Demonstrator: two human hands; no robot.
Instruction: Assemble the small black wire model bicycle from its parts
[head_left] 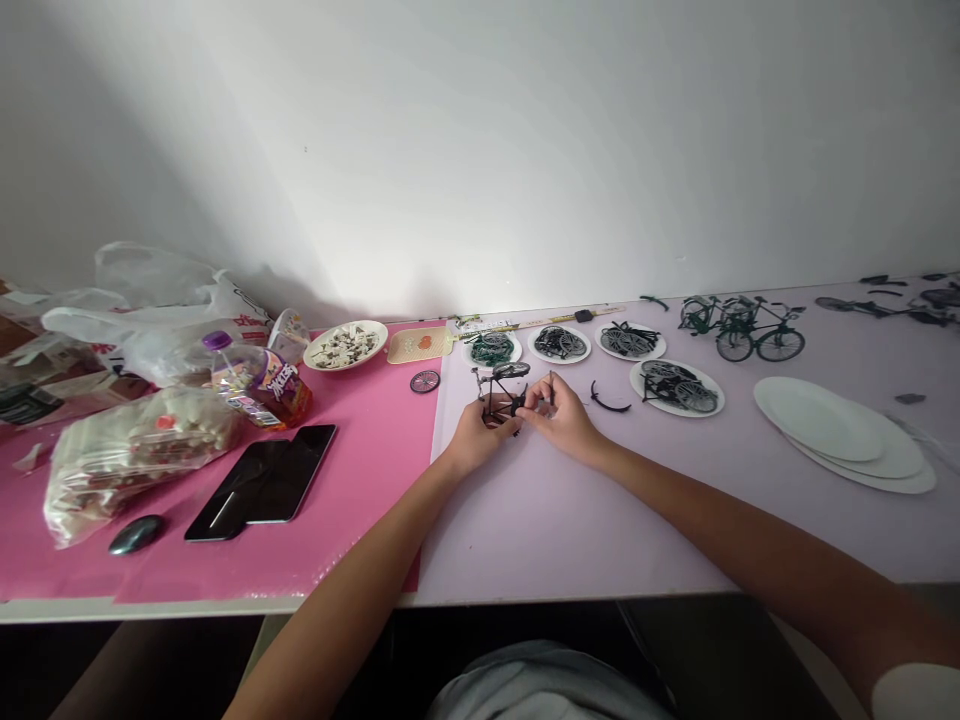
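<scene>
A small black toy bicycle, partly built, is held over the lilac part of the table. My left hand is wrapped round its frame from the left. At its right side, my right hand pinches a thin dark piece between the fingers, with other fingertips touching the bicycle. What that piece is cannot be made out. A curved black strip lies just right of my right hand. On the pink part, a loose black wheel lies to the left of the bicycle.
Plates of dark bicycle parts stand behind and to the right. Assembled toy bicycles stand at back right, near stacked white plates. At left are two phones, a mouse, a bottle and bags.
</scene>
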